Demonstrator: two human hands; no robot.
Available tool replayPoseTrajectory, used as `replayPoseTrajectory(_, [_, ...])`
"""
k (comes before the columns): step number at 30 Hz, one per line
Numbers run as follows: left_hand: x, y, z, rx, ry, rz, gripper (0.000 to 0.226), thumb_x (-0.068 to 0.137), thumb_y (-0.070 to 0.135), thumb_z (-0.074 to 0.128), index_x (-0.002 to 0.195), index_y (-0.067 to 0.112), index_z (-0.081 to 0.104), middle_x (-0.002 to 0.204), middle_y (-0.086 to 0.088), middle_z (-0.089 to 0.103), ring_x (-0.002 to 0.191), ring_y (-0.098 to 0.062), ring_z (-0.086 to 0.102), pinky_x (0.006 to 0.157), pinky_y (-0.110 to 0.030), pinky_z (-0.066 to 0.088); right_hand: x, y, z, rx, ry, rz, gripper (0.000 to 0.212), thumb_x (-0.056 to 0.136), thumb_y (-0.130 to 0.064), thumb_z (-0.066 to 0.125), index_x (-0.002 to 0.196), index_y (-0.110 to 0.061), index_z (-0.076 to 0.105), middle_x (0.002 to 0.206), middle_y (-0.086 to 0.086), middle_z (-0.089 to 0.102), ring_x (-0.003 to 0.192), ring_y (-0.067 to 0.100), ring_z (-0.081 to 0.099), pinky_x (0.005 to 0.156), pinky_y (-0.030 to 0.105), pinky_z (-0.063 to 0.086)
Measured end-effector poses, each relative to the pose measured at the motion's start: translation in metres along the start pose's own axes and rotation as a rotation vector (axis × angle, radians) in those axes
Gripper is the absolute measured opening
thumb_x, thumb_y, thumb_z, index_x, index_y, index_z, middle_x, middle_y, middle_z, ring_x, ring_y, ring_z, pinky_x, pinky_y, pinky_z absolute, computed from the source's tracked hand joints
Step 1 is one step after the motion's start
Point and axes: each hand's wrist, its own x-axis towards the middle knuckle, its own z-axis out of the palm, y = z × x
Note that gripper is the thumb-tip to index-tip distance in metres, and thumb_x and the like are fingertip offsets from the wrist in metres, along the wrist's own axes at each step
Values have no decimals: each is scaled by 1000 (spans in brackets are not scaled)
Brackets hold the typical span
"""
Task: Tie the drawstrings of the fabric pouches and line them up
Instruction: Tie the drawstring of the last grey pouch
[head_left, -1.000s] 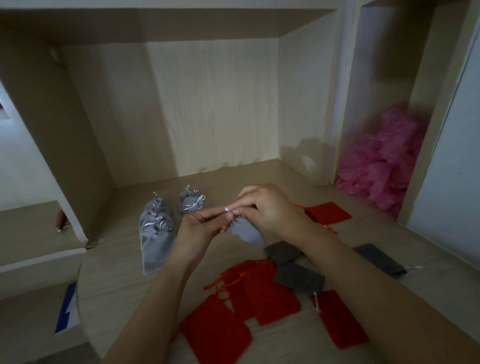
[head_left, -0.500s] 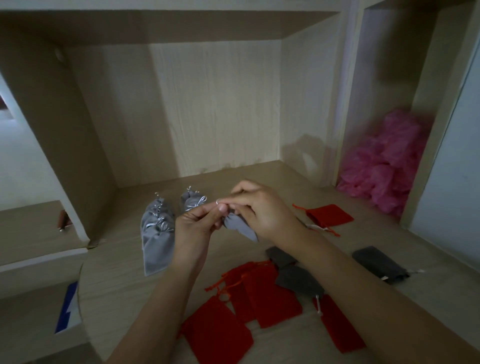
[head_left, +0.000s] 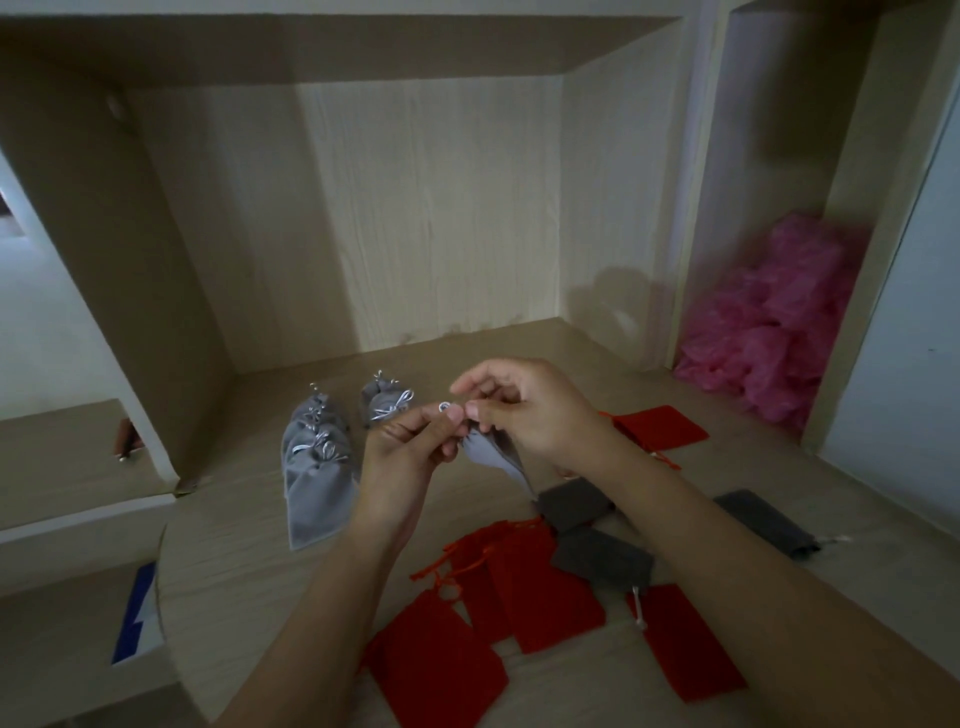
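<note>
A light grey pouch (head_left: 493, 452) hangs in the air between my two hands above the desk. My left hand (head_left: 410, 447) pinches its silver drawstring (head_left: 445, 406) at the neck. My right hand (head_left: 530, 410) pinches the string from the other side, its fingers curled over the pouch's top. Several tied light grey pouches (head_left: 317, 467) lie overlapped at the left, with one more (head_left: 382, 402) behind them. Several red pouches (head_left: 524, 587) and dark grey pouches (head_left: 602, 558) lie loose near the front.
The wooden desk (head_left: 234, 561) sits inside a shelf alcove with a back wall and side panels. A heap of pink plastic bags (head_left: 769, 338) fills the right compartment. Another red pouch (head_left: 662, 426) and a dark grey pouch (head_left: 763, 522) lie at the right.
Both hands have shifted slightly left and up with the grey pouch, and the fingers have reworked the silver string at its neck.
</note>
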Motion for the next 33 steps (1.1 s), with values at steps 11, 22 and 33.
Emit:
replayPoseTrajectory(11, [-1,-3,4,166,-22,85,23,88,12,54,78,-7,63,57,4,59,52,-5,45,53,-14,40,-1,4,-12,134,-102,155,11,80,-2,70,88,-5,63,67,3,65,54,4,58,54,15,46])
replayPoseTrajectory(22, [-2,-4,9,123,18,45,21,86,12,56,74,-3,63,56,-1,59,48,-7,46,51,-16,40,2,9,-12,-32,-125,77,9,82,-9,70,79,-10,62,73,12,66,60,11,57,62,26,48])
replayPoseTrajectory(33, [0,-4,3,99,48,-5,32,81,21,60,74,-9,62,59,-9,50,56,-8,45,61,-19,39,0,9,0,-85,-39,126,16,76,-11,76,90,-14,67,65,-1,66,54,4,60,58,20,49])
